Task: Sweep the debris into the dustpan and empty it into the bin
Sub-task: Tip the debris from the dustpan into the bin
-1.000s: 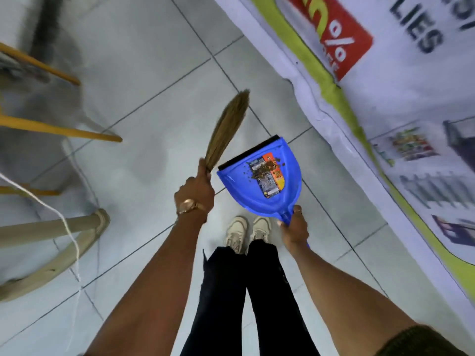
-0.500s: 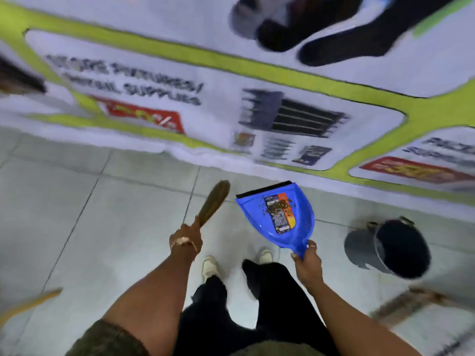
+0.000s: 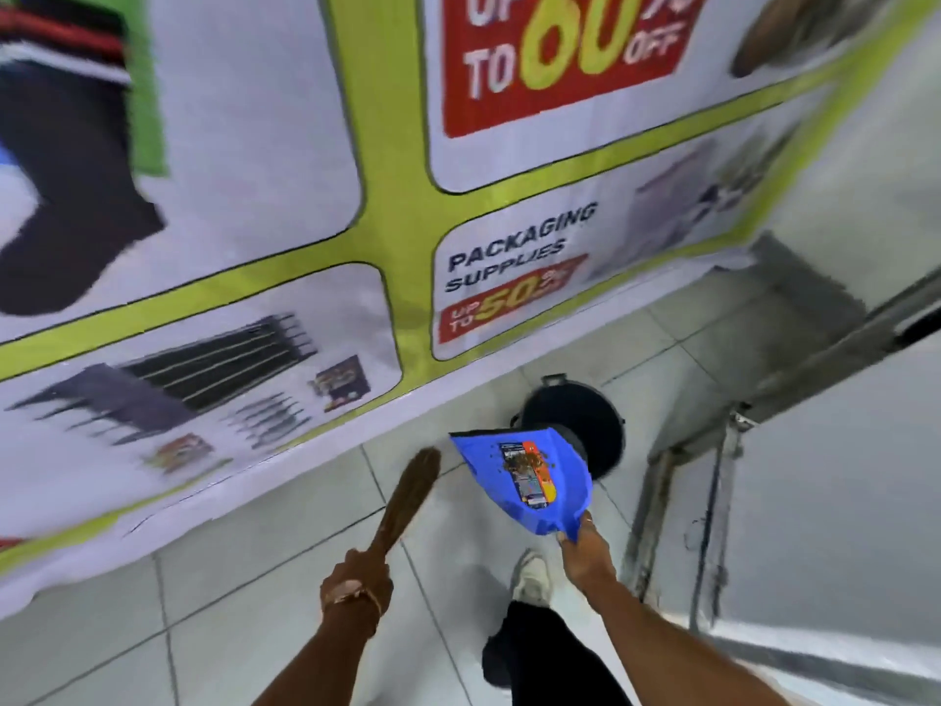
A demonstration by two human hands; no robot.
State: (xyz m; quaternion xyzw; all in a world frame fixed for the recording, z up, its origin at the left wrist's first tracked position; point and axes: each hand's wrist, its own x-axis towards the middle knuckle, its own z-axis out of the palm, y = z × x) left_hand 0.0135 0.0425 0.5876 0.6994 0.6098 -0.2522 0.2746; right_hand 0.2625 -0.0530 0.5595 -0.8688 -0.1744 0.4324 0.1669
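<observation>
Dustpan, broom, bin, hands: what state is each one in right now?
Dustpan: held off the floor, loaded with a wrapper and brown debris, partly in front of the bin.
Broom: held, bristles pointing away from the person.
Bin: upright on the floor by the banner, open at the top; contents too dark to tell.
Left hand: closed around the broom.
Right hand: closed around the dustpan handle.

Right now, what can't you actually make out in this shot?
- Head view: inside of the black bin is dark, and the blue dustpan covers its near rim, so its contents are unknown.
- The debris on the dustpan is too small to identify beyond brown bits on a printed wrapper.
- The broom handle is hidden inside the left hand.
- The dustpan handle is hidden by the right hand.
</observation>
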